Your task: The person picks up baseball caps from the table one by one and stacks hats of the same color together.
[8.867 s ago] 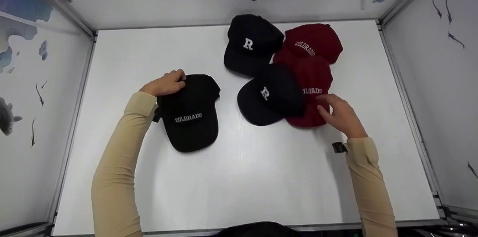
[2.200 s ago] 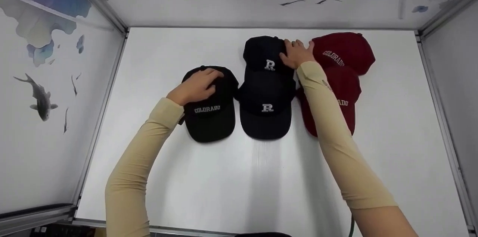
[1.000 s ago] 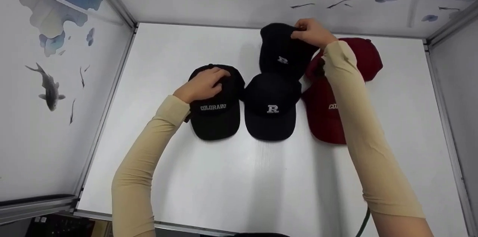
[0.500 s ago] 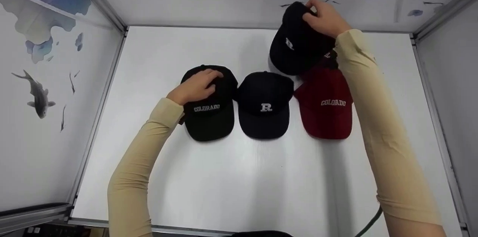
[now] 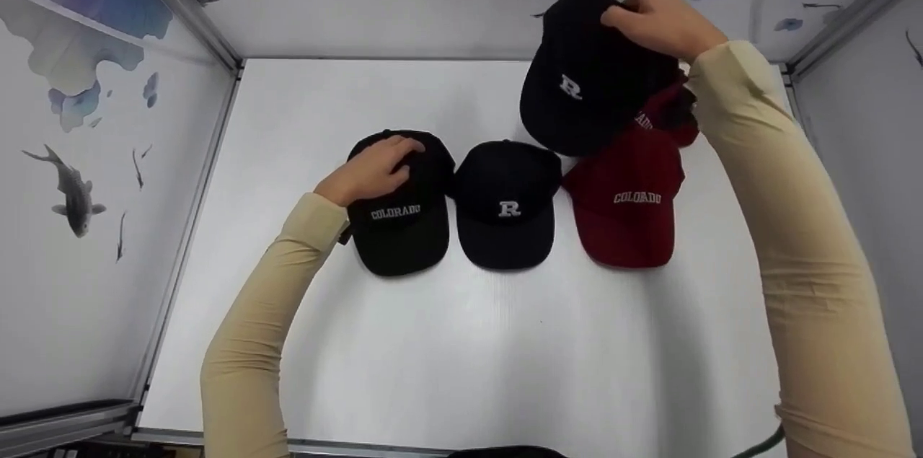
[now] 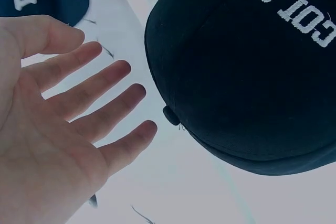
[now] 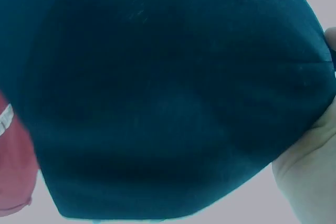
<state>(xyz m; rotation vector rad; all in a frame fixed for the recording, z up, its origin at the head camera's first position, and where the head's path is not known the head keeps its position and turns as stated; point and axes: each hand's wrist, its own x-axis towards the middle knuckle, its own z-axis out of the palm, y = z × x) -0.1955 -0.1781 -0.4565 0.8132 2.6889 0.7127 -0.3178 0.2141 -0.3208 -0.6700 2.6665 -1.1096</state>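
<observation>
My right hand (image 5: 667, 14) pinches the crown of a navy cap (image 5: 588, 68) with a white R, held up near the back wall and tilted. Its fabric fills most of the right wrist view. Over a black COLORADO cap (image 5: 400, 241) hovers my left hand (image 5: 371, 171); the left wrist view shows its fingers loosely spread, apart from that cap's crown. A second navy R cap (image 5: 505, 177) lies brim forward beside the black one. To its right sits a red COLORADO cap (image 5: 627, 227). Another red cap (image 5: 660, 108) behind is partly hidden by the raised cap and the right arm.
All this is on a white table (image 5: 461, 357) inside a booth. Printed fish decorate the back wall (image 5: 404, 3) and side panels, which meet the table edges. A thin dark cable (image 5: 764, 443) shows near the right forearm at the bottom.
The lifted navy cap has risen from behind the front navy cap and shifted right with my right hand. Earlier, the front navy cap moved off the red one into a row. My left hand stays.
</observation>
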